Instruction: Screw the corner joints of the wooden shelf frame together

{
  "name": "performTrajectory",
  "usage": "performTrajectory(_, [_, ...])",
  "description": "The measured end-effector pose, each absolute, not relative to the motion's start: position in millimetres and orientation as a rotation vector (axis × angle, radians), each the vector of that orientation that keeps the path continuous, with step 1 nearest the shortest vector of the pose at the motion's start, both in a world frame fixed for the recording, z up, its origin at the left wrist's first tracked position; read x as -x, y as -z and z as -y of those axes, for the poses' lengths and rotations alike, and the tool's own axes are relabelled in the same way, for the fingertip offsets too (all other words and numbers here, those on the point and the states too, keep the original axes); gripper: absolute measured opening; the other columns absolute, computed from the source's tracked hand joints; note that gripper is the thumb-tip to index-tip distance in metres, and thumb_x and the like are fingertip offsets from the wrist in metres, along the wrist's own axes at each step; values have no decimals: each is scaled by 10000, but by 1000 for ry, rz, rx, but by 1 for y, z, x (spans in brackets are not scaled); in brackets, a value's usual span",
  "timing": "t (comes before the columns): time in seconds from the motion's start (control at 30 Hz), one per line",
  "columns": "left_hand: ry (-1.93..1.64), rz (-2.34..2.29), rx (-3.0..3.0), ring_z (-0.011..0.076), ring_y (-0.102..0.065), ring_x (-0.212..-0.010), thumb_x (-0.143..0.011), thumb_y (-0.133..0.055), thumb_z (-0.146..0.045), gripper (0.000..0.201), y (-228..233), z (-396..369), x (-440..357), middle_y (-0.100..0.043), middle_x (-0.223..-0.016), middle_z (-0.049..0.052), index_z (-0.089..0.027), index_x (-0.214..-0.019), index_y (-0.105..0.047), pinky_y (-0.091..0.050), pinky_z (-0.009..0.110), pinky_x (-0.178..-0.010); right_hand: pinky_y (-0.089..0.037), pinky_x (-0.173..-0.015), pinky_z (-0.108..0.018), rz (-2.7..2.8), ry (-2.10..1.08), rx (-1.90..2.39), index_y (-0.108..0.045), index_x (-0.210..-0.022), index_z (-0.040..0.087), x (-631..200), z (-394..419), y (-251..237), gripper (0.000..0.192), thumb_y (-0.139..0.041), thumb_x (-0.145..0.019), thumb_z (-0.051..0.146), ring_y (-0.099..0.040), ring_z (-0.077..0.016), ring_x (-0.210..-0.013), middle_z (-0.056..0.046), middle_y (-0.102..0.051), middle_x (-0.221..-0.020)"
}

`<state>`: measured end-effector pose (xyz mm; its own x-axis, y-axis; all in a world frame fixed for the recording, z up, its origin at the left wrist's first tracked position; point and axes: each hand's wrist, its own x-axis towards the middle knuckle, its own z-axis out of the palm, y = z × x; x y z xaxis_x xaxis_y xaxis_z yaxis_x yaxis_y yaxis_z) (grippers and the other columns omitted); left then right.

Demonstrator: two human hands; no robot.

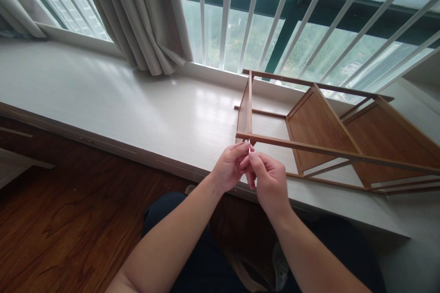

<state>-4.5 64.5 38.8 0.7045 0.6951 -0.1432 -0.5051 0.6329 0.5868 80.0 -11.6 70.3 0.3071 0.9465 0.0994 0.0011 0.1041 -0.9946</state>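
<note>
My left hand [229, 165] and my right hand [268, 178] meet just in front of the near corner of a wooden shelf frame [330, 123] that lies on its side on a white window ledge [137, 110]. Both hands pinch a small thin metal piece [249, 144] between their fingertips, close to the frame's front rail [309, 148]. What the piece is I cannot tell; it is mostly hidden by my fingers. My forearms reach up from my lap.
Grey curtains [144, 13] hang at the back left of the ledge. White vertical window bars [275, 9] stand behind the frame. Dark wood flooring [68, 219] lies below the ledge's front edge, and my dark-trousered legs [206, 256] are under my arms.
</note>
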Motion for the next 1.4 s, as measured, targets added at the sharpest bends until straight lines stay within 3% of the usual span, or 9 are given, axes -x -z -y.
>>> performTrajectory(0.07, [-665, -405, -532, 132, -489, -327, -758, -767, -444, 304, -40, -64, 5, -427, -402, -86, -166, -791, -649, -378, 211, -342, -318, -379, -217, 849, -1165, 1105, -657, -771, 171, -77, 12, -69, 329, -568, -962, 423, -397, -96, -365, 45, -493, -449])
performTrajectory(0.2, [-699, -477, -472, 102, -517, -356, -713, -818, -407, 315, -41, -66, 6, -495, -416, -66, -146, -736, -643, -413, 183, -395, -328, -323, -189, 573, -1620, 757, -607, -845, 191, -74, 11, -69, 238, -585, -947, 404, -328, -79, -310, 86, -450, -442])
performTrajectory(0.33, [-707, -472, -460, 96, -520, -370, -688, -842, -385, 317, -42, -67, 6, -517, -421, -51, -139, -695, -644, -427, 182, -414, -340, -328, -167, 501, -1727, 645, -585, -856, 195, -76, 10, -69, 223, -578, -955, 395, -307, -68, -316, 96, -435, -448])
performTrajectory(0.5, [-703, -441, -498, 93, -477, -336, -696, -831, -371, 293, -40, -66, 6, -461, -393, -66, -132, -724, -663, -401, 183, -381, -354, -332, -193, 557, -1647, 750, -613, -856, 177, -77, 12, -67, 316, -537, -957, 467, -381, -87, -318, 65, -489, -459])
performTrajectory(0.67, [-686, -426, -556, 101, -483, -327, -738, -784, -394, 281, -41, -65, 7, -437, -424, -77, -142, -779, -665, -421, 201, -387, -352, -360, -204, 702, -1358, 943, -627, -830, 170, -77, 16, -63, 320, -567, -940, 465, -420, -98, -343, 51, -509, -458])
performTrajectory(0.87, [-740, -443, -568, 63, -429, -358, -756, -768, -383, 263, -42, -65, 7, -388, -464, -84, -136, -764, -678, -329, 166, -364, -346, -421, -215, 931, -1073, 1156, -638, -818, 185, -78, 19, -63, 316, -606, -929, 478, -406, -94, -398, 59, -486, -468])
performTrajectory(1.1, [-767, -464, -559, 82, -495, -476, -755, -785, -370, 254, -37, -67, 5, -462, -518, -50, -137, -734, -686, -403, 195, -474, -324, -506, -258, 1216, -690, 1371, -642, -767, 207, -80, 20, -62, 288, -582, -965, 407, -409, -124, -507, 42, -470, -541])
performTrajectory(1.23, [-774, -452, -553, 65, -451, -431, -760, -784, -370, 258, -38, -67, 5, -430, -484, -65, -136, -735, -676, -376, 174, -438, -323, -508, -263, 1207, -665, 1367, -670, -761, 207, -81, 18, -63, 274, -601, -953, 391, -413, -131, -514, 35, -474, -542])
performTrajectory(1.4, [-713, -381, -591, 96, -411, -314, -797, -730, -435, 283, -38, -66, 5, -400, -414, -91, -163, -784, -650, -366, 196, -325, -341, -458, -247, 971, -928, 1217, -655, -765, 193, -75, 15, -64, 336, -545, -971, 435, -409, -117, -441, 37, -489, -501])
